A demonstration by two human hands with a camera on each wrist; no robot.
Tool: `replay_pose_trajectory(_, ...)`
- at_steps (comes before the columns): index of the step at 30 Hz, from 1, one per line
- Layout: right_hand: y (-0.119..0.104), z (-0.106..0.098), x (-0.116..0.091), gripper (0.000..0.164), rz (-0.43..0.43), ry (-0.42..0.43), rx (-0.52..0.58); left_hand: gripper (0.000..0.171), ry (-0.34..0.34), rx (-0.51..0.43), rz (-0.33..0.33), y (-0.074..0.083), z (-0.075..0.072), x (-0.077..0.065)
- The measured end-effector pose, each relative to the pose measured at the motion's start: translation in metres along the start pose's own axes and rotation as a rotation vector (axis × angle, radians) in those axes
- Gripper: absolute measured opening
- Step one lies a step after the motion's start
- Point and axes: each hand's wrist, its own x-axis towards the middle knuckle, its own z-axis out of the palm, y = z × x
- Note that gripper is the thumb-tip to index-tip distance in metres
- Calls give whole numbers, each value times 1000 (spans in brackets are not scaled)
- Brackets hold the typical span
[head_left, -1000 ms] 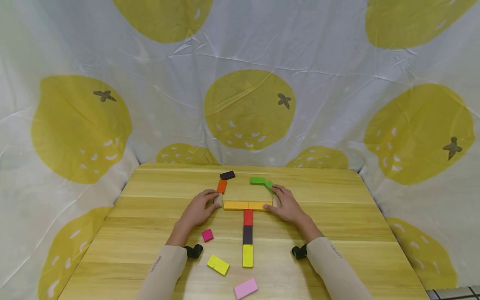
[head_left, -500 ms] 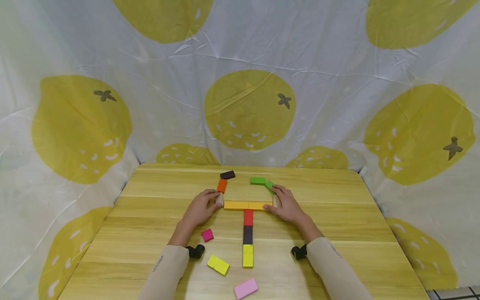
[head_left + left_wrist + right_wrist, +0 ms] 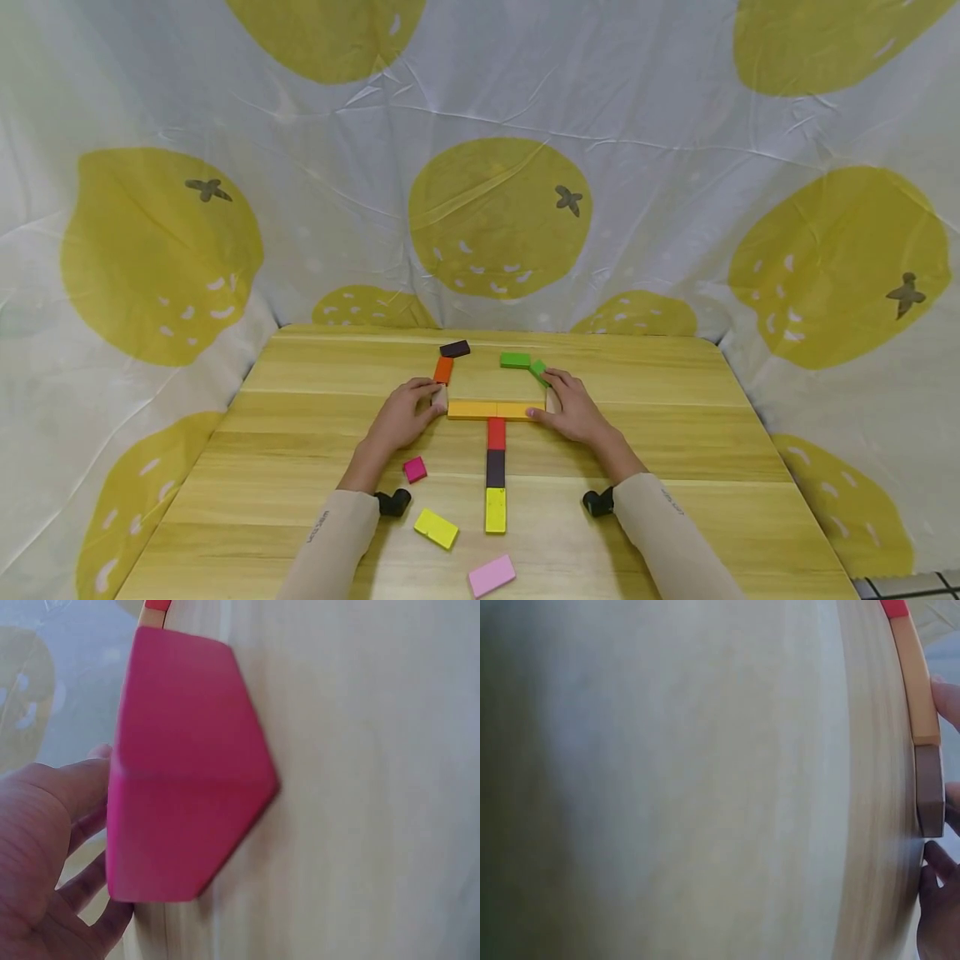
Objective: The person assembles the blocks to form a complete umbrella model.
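A small beige block (image 3: pixel 440 398) is pinched between the thumb and fingers of my left hand (image 3: pixel 401 417), at the left end of a row of two orange blocks (image 3: pixel 472 410). In the left wrist view a magenta block (image 3: pixel 180 735) in the foreground partly hides that hand. My right hand (image 3: pixel 573 412) rests at the row's other end, its thumb on the right orange block and its fingers near a green block (image 3: pixel 537 372). Partly covered by this hand is a second beige block (image 3: pixel 552 402), whose side looks brown in the right wrist view.
A red block (image 3: pixel 497 433), a dark block (image 3: pixel 496 468) and a yellow block (image 3: pixel 496 510) run down from the row. Further back lie an orange-red block (image 3: pixel 443 370), a dark block (image 3: pixel 454 349) and a green block (image 3: pixel 514 360). Nearer are loose yellow (image 3: pixel 436 529) and pink (image 3: pixel 492 577) blocks.
My left hand has shifted slightly right, bringing the beige block up against the end of the orange row. The orange-red block has moved back a touch. My right hand has stayed in place.
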Motion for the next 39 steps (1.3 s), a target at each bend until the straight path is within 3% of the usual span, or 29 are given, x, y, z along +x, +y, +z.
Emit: replay_pose_trajectory(39, 1, 1, -1, 87, -11, 12, 27, 46, 6, -13, -1, 5, 2, -3)
